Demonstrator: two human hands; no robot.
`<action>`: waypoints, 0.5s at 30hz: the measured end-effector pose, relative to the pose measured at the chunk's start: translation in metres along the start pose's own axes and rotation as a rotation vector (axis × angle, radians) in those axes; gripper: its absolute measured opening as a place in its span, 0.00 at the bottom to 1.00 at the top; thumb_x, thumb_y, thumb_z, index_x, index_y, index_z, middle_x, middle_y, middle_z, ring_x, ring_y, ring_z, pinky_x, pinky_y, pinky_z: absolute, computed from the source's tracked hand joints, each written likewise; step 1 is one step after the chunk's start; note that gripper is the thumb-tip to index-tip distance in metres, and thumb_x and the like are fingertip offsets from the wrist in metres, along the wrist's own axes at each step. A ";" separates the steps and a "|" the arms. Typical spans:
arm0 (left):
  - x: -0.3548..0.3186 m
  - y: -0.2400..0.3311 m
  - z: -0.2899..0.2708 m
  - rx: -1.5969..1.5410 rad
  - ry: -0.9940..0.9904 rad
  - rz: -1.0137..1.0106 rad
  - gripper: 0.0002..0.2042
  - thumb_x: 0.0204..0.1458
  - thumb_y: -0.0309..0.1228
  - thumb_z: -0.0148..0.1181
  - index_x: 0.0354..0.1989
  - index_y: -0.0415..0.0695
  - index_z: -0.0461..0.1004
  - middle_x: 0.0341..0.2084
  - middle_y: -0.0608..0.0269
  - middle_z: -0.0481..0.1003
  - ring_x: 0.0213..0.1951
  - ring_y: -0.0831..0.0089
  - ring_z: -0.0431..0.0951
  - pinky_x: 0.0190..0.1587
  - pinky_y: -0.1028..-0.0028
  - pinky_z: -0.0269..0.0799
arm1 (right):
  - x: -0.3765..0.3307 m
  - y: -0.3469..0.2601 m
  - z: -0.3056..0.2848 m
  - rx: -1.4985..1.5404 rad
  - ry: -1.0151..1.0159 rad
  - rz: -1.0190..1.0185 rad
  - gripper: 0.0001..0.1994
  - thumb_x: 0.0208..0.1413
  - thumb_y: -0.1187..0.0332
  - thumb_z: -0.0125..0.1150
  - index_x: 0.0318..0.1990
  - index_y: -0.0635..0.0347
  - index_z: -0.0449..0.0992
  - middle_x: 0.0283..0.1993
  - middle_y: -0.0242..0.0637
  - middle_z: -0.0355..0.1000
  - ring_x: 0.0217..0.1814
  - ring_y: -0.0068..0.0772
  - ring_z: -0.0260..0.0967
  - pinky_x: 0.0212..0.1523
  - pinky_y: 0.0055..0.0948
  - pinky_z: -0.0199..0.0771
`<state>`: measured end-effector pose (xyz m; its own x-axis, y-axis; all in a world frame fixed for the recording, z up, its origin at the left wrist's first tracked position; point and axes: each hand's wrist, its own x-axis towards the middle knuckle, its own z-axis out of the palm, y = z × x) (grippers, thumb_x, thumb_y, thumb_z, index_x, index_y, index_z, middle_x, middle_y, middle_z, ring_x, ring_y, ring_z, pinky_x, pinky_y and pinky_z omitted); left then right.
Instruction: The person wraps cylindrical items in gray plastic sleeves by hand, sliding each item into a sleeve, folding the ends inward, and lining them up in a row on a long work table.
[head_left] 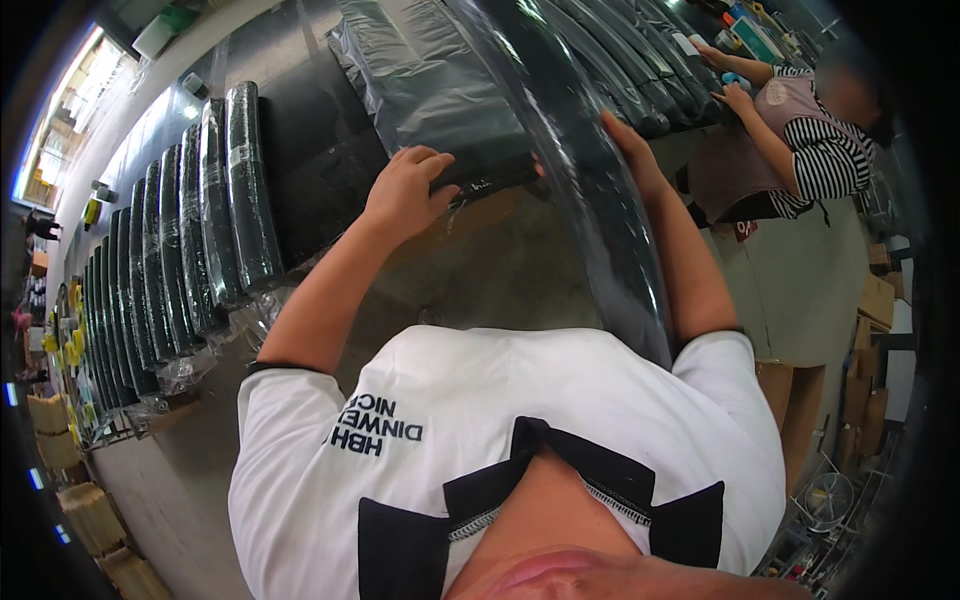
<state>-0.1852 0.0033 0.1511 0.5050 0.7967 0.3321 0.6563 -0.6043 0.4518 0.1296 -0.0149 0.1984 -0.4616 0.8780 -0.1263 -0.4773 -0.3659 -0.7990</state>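
My right hand is closed around a long dark strip wrapped in clear glossy plastic. The strip slants from the far edge of the view down to my right upper arm; fingertips peek out on its left side. My left hand is at the near edge of a flat bundle in grey plastic film lying on the dark table. Its thumb stands apart from its bent fingers, with nothing visible between them. What lies inside the film cannot be made out.
On the left, several long dark wrapped pieces lie side by side along the table. More wrapped pieces lie at the far right, where a co-worker in a striped top reaches in. Cardboard boxes stand on the floor to the right.
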 end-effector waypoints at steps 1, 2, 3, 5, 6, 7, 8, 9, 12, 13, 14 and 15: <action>0.004 -0.004 0.012 0.023 -0.007 -0.001 0.23 0.44 0.34 0.68 0.50 0.41 0.74 0.48 0.55 0.73 0.53 0.56 0.71 0.56 0.64 0.67 | -0.024 0.006 -0.001 -0.024 0.018 -0.021 0.33 0.64 0.45 0.39 0.63 0.67 0.61 0.55 0.56 0.68 0.53 0.48 0.72 0.53 0.41 0.75; 0.012 -0.005 0.025 0.042 -0.017 0.009 0.22 0.45 0.33 0.67 0.50 0.41 0.74 0.48 0.55 0.73 0.53 0.57 0.70 0.56 0.64 0.67 | -0.046 0.016 0.000 -0.004 0.037 -0.046 0.34 0.64 0.44 0.40 0.63 0.67 0.60 0.56 0.57 0.68 0.55 0.49 0.71 0.54 0.41 0.75; 0.019 -0.006 0.036 0.060 -0.029 0.020 0.22 0.45 0.33 0.67 0.51 0.42 0.74 0.47 0.56 0.73 0.53 0.57 0.70 0.55 0.64 0.67 | -0.065 0.028 -0.001 0.019 0.059 -0.072 0.36 0.63 0.42 0.40 0.64 0.67 0.60 0.56 0.57 0.67 0.56 0.50 0.71 0.55 0.41 0.74; 0.031 -0.011 0.059 0.179 -0.033 0.046 0.22 0.44 0.32 0.67 0.50 0.43 0.74 0.47 0.57 0.72 0.54 0.58 0.69 0.55 0.65 0.66 | -0.095 0.052 -0.027 0.143 0.039 -0.045 0.38 0.62 0.40 0.41 0.65 0.66 0.58 0.58 0.57 0.65 0.57 0.51 0.70 0.55 0.43 0.74; 0.034 -0.012 0.069 0.238 -0.032 0.053 0.22 0.44 0.32 0.67 0.50 0.43 0.74 0.47 0.58 0.72 0.54 0.59 0.69 0.55 0.65 0.66 | -0.106 0.062 -0.036 0.204 0.026 -0.027 0.39 0.61 0.39 0.42 0.66 0.66 0.57 0.59 0.57 0.64 0.57 0.52 0.70 0.56 0.44 0.74; 0.036 -0.013 0.075 0.266 -0.016 0.067 0.21 0.44 0.31 0.66 0.49 0.44 0.74 0.46 0.59 0.72 0.53 0.59 0.69 0.54 0.65 0.66 | -0.117 0.068 -0.036 0.228 0.065 -0.012 0.39 0.60 0.38 0.43 0.66 0.65 0.57 0.60 0.57 0.63 0.57 0.52 0.70 0.55 0.46 0.74; 0.037 -0.018 0.078 0.293 -0.006 0.081 0.20 0.43 0.31 0.65 0.48 0.44 0.75 0.45 0.59 0.72 0.52 0.60 0.69 0.53 0.65 0.67 | -0.129 0.075 -0.034 0.258 0.107 0.003 0.40 0.60 0.38 0.43 0.66 0.64 0.56 0.61 0.57 0.63 0.57 0.53 0.70 0.55 0.47 0.75; 0.039 -0.023 0.080 0.321 0.006 0.092 0.19 0.43 0.30 0.64 0.47 0.44 0.75 0.43 0.60 0.72 0.51 0.60 0.69 0.52 0.65 0.67 | -0.138 0.079 -0.033 0.286 0.146 0.019 0.40 0.59 0.37 0.44 0.67 0.64 0.56 0.62 0.57 0.62 0.57 0.53 0.70 0.54 0.48 0.75; 0.044 -0.038 0.089 0.481 -0.059 0.125 0.16 0.42 0.29 0.61 0.42 0.44 0.75 0.39 0.61 0.70 0.47 0.61 0.70 0.49 0.64 0.68 | -0.152 0.084 -0.029 0.313 0.162 0.079 0.38 0.58 0.39 0.50 0.62 0.64 0.62 0.52 0.49 0.72 0.52 0.55 0.73 0.46 0.43 0.80; 0.046 -0.036 0.088 0.579 -0.105 0.158 0.15 0.42 0.30 0.58 0.42 0.45 0.74 0.39 0.62 0.70 0.45 0.62 0.70 0.48 0.63 0.68 | -0.154 0.083 -0.031 0.318 0.182 0.092 0.35 0.58 0.41 0.51 0.61 0.64 0.64 0.52 0.49 0.72 0.51 0.52 0.74 0.45 0.42 0.80; 0.045 -0.033 0.090 0.654 -0.076 0.205 0.16 0.42 0.30 0.58 0.42 0.45 0.73 0.38 0.62 0.70 0.45 0.62 0.70 0.48 0.64 0.68 | -0.156 0.083 -0.036 0.306 0.180 0.105 0.35 0.58 0.42 0.52 0.63 0.63 0.62 0.54 0.51 0.70 0.53 0.51 0.73 0.46 0.43 0.80; 0.039 -0.028 0.091 0.728 -0.045 0.250 0.17 0.42 0.30 0.58 0.43 0.45 0.73 0.38 0.62 0.70 0.45 0.63 0.71 0.47 0.65 0.68 | -0.156 0.083 -0.044 0.293 0.177 0.119 0.36 0.58 0.43 0.52 0.64 0.63 0.60 0.57 0.52 0.68 0.54 0.49 0.72 0.47 0.43 0.80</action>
<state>-0.1328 0.0500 0.0760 0.6987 0.6440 0.3116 0.7154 -0.6327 -0.2965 0.1945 -0.1691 0.1260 -0.4029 0.8542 -0.3287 -0.6339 -0.5195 -0.5730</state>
